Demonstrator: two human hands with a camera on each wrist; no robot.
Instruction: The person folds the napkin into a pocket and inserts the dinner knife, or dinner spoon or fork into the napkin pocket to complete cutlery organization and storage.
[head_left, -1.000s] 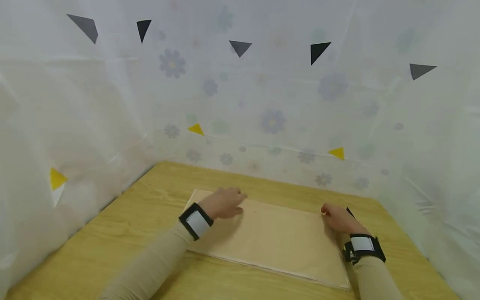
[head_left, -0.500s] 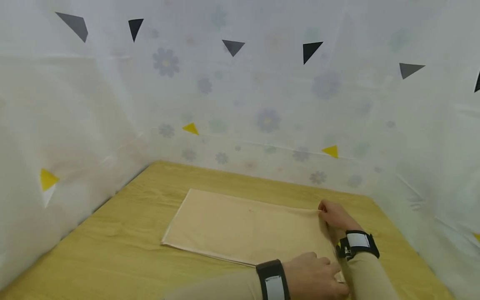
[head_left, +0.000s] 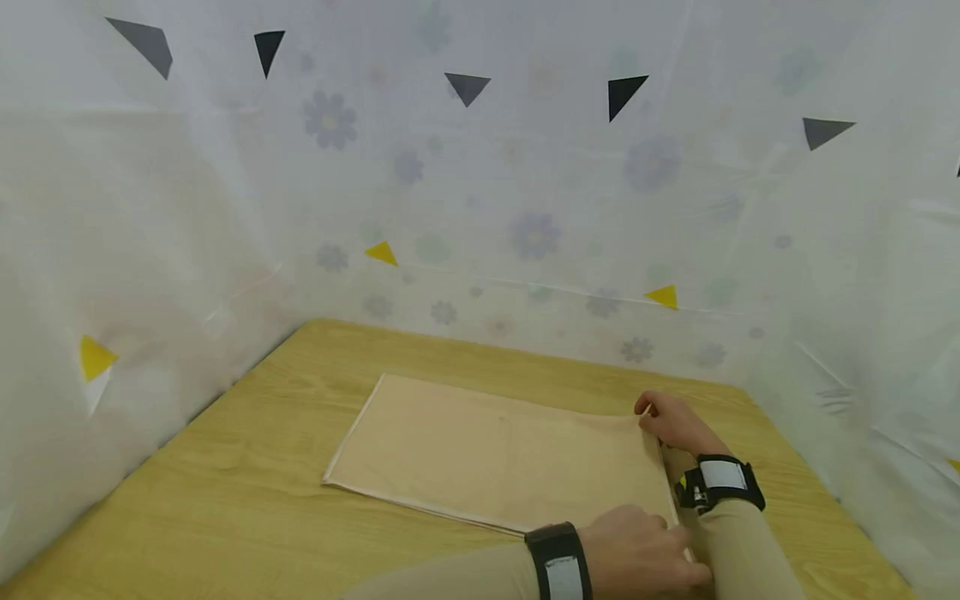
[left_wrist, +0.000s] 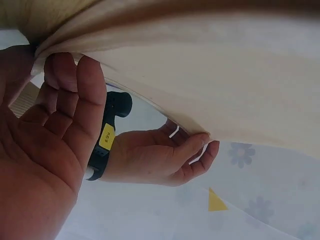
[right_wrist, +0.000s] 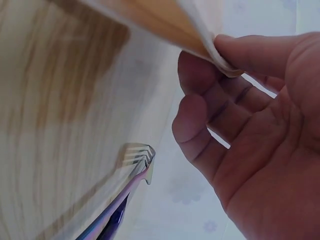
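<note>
Both hands pinch the same beige folded cloth [head_left: 498,454] at its right edge. The right hand [head_left: 675,423] holds the far right corner between thumb and curled fingers [right_wrist: 200,120], and the left hand [head_left: 637,554] grips the near right corner, with the left arm crossing in front of the body. In the left wrist view this edge is lifted a little, while the rest of the cloth lies flat on the wooden table [head_left: 225,500]. White sheeting [head_left: 525,208] with pale flowers and small triangles surrounds the table.
</note>
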